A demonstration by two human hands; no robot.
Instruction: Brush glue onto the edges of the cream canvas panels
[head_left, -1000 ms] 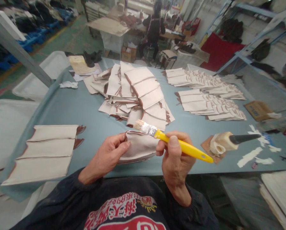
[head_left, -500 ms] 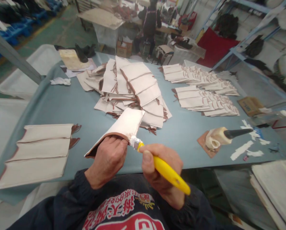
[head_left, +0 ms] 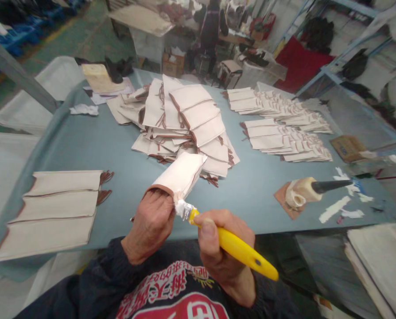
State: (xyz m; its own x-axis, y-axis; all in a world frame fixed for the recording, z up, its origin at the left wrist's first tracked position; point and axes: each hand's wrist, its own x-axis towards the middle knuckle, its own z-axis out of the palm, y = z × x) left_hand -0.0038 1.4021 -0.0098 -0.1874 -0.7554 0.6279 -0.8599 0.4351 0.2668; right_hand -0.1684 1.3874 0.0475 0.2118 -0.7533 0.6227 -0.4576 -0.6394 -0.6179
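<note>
My left hand (head_left: 154, 221) is closed on the brown-trimmed edge of a white fabric piece (head_left: 181, 173), its fingertips hidden inside the curved opening. My right hand (head_left: 226, 250) grips a yellow-handled brush (head_left: 241, 249). The brush's white-coated bristles touch the piece at its near corner, beside my left fingers. Beyond it lies a heap of similar pieces (head_left: 198, 110) with brown edges and cords. Three overlapping pieces (head_left: 63, 197) lie flat at the left of the table.
Two rows of overlapped pieces (head_left: 271, 137) lie at the right back of the blue-green table (head_left: 118, 155). A cream container with a black handle (head_left: 300, 192) stands at right, near white scraps (head_left: 334, 209). A person (head_left: 209, 35) is in the background.
The held piece has swung right and its opening is rounder, its long left edge out of sight. The brush has moved slightly down and left at its tip, with its handle lower right.
</note>
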